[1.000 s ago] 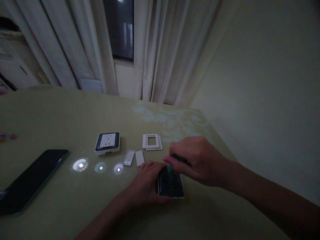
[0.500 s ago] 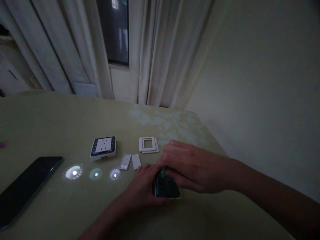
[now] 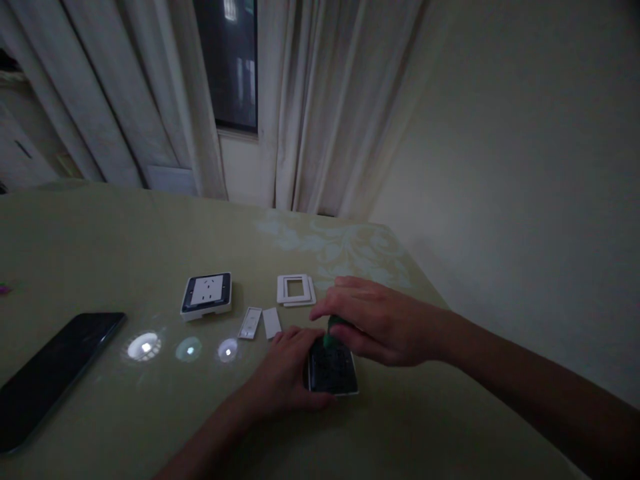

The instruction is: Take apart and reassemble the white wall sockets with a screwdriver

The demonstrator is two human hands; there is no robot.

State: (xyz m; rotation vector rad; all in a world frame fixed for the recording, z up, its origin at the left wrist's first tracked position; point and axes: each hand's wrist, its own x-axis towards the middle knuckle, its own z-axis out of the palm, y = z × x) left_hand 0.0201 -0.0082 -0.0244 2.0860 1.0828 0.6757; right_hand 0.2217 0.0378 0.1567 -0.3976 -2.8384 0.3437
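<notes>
A dark switch module (image 3: 332, 372) with a white rim lies flat on the yellow-green table (image 3: 125, 240). My left hand (image 3: 283, 373) grips its left edge, fingers curled round it. My right hand (image 3: 377, 321) hovers over its far end, closed on a small green-handled tool (image 3: 334, 330) whose tip points down at the module. The tool's tip is hidden by my fingers.
A white socket with a dark frame (image 3: 206, 294) lies to the left. Two small white rocker pieces (image 3: 261, 323) and stacked white square frames (image 3: 295, 290) lie behind my hands. A black phone (image 3: 53, 372) rests at far left. Curtains and a wall stand behind the table.
My right hand with the green tool has shifted slightly back and up over the module's far end. My left hand stays on the module. The view has barely moved in the last half second.
</notes>
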